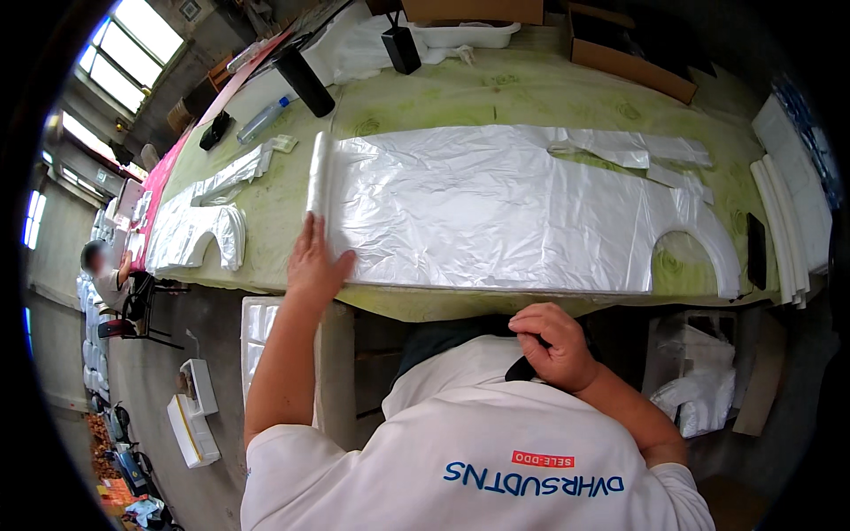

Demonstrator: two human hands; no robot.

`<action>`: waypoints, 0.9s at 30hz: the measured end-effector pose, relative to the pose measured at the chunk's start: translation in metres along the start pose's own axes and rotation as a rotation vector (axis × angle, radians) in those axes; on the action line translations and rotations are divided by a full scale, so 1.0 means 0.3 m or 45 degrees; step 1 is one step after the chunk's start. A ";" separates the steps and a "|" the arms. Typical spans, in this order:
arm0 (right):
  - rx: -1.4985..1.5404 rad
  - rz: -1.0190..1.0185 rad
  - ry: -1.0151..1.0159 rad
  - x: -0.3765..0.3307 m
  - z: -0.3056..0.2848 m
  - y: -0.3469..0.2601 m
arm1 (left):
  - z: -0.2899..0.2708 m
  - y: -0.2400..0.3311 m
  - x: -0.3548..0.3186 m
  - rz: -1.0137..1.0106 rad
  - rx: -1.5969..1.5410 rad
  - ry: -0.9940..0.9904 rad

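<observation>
A large, shiny white plastic apron (469, 203) lies spread and slightly wrinkled across the table. Its left end is a narrow rolled or folded strip (320, 173); curved cutouts and loose straps show at the right end. My left hand (317, 264) rests at the near end of this strip, its fingers stretched out and touching the plastic. Close to my body, by the table's front edge, my right hand (556, 347) has its fingers curled in. Whatever may be inside them is hidden. Another bunched white plastic apron (197, 234) lies to the left.
The table has a green patterned cover (443, 97). Toward the back stand a black cylinder (305, 81), a clear bottle (262, 120) and an open cardboard box (633, 57). A dark phone-like object (755, 250) and white rolls (784, 230) lie right. A person (111, 279) sits far left.
</observation>
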State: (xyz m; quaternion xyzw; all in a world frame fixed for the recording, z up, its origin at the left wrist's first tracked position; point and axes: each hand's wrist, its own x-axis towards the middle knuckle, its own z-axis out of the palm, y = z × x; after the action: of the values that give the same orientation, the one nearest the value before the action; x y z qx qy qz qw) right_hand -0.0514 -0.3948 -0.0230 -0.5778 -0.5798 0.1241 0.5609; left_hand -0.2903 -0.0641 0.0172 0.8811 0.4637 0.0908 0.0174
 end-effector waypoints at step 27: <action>0.980 1.233 -0.171 0.076 0.017 -0.093 | 0.007 0.527 -0.443 -0.429 -2.132 -0.835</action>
State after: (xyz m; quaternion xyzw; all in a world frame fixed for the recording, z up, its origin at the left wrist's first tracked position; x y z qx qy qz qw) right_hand -0.0635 -0.3823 0.0090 -0.5223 -0.1997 0.6007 0.5714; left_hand -0.2347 -0.2629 0.0143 0.4829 0.3407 0.1388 0.7947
